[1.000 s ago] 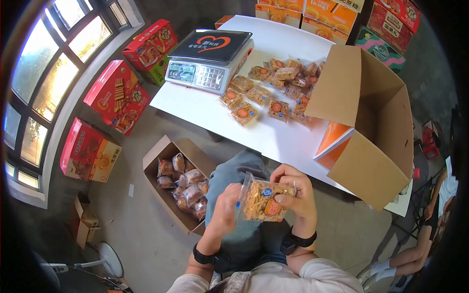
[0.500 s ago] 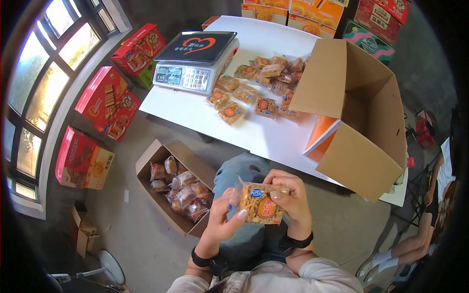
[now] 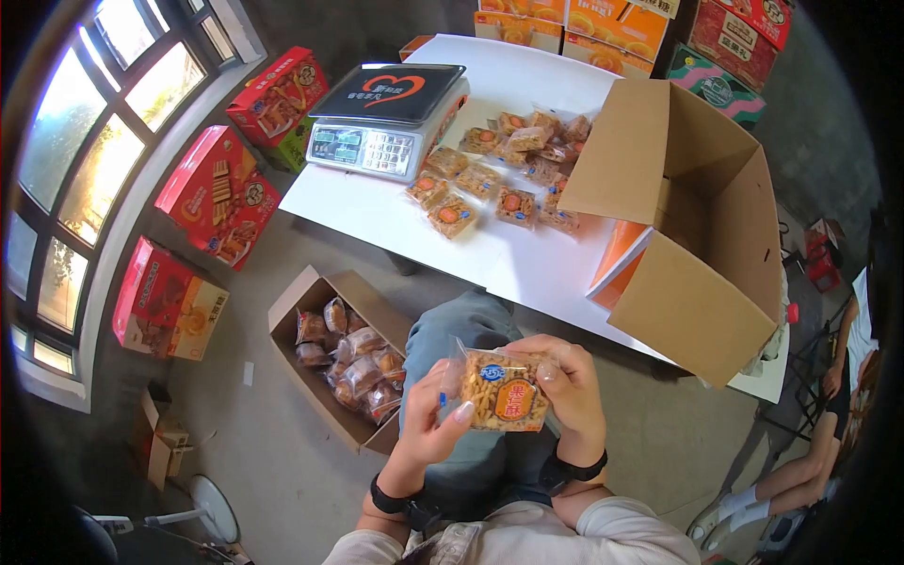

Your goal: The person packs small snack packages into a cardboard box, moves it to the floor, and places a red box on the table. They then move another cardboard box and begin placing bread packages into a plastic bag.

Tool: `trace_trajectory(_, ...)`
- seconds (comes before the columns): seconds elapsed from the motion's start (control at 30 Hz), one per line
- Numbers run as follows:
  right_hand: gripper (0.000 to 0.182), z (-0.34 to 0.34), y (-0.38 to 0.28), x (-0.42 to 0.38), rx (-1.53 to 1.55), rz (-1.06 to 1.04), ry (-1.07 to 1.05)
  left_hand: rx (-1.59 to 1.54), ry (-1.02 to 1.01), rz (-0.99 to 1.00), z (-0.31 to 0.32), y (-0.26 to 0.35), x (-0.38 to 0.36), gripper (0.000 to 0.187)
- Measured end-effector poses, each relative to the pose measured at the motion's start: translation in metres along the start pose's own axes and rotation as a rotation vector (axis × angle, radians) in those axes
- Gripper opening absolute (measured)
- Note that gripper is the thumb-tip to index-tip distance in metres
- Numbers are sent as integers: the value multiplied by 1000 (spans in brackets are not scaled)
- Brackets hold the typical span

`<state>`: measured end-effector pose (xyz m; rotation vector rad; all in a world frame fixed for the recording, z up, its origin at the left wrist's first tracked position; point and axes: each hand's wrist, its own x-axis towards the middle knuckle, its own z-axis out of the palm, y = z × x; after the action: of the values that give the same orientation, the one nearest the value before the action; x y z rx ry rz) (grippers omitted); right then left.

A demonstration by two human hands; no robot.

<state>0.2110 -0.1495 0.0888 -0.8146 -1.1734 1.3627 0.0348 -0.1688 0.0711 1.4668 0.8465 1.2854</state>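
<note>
A clear-wrapped nut crisp packet (image 3: pixel 499 388) with a blue logo and an orange label is held in front of my lap, label side toward me. My left hand (image 3: pixel 435 419) grips its left edge, thumb on the front. On the other side, my right hand (image 3: pixel 572 386) pinches the upper right corner with the thumb on top. Fingers behind the packet are hidden. Similar wrapped packets (image 3: pixel 516 205) lie loosely piled on the white table (image 3: pixel 377 209) ahead. Below left, an open carton (image 3: pixel 299 287) holds several wrapped round cakes (image 3: pixel 363 377).
A weighing scale (image 3: pixel 386 122) stands on the table's left end. At its right is a big open cardboard box (image 3: pixel 702 311) with flaps spread. Red gift boxes (image 3: pixel 218 198) line the window wall. A seated person's legs (image 3: pixel 800 466) show at the far right.
The view has shifted slightly. My right thumb has moved a little to the right off the label, showing more of it. Both hands still hold the packet.
</note>
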Motion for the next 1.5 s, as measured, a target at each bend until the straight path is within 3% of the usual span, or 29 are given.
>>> trace_trajectory(0.1,33,0,-11,-2,9,-22,-43,20,-2,47,1,0,-1,25)
trace_trajectory(0.17,38,-1,-22,-7,-70,-42,37,1,-39,131,-4,-11,2,31)
trace_trajectory(0.23,49,-2,-21,-15,44,-364,240,-18,-74,217,-11,-12,7,37)
trace_trajectory(0.3,57,-8,-33,-3,480,-380,1012,-42,-125,109,-19,-5,15,48)
trace_trajectory(0.37,59,-39,-60,10,497,-539,984,-58,-57,105,-21,-5,24,44)
trace_trajectory(0.43,51,-122,-62,10,442,-655,-215,17,27,-23,-27,-7,33,41)
trace_trajectory(0.57,52,-141,-63,16,355,-617,-80,-42,135,-39,-41,-24,46,39)
trace_trajectory(0.63,56,-98,-73,27,182,-516,679,-59,188,-98,-54,-34,54,40)
trace_trajectory(0.87,54,-92,-63,31,66,-574,753,-71,295,-151,-67,-41,75,43)
trace_trajectory(1.2,53,-92,-61,32,57,-588,719,15,214,-291,-74,-62,106,41)
trace_trajectory(1.3,51,-94,-59,32,66,-583,712,166,232,-360,-81,-86,130,42)
trace_trajectory(1.37,50,-94,-58,31,87,-580,700,671,191,-401,-84,-102,147,46)
trace_trajectory(1.43,49,-94,-58,32,47,-579,697,755,150,-415,-82,-114,163,53)
trace_trajectory(1.5,50,-94,-58,34,28,-591,715,1052,25,-367,-79,-132,177,60)
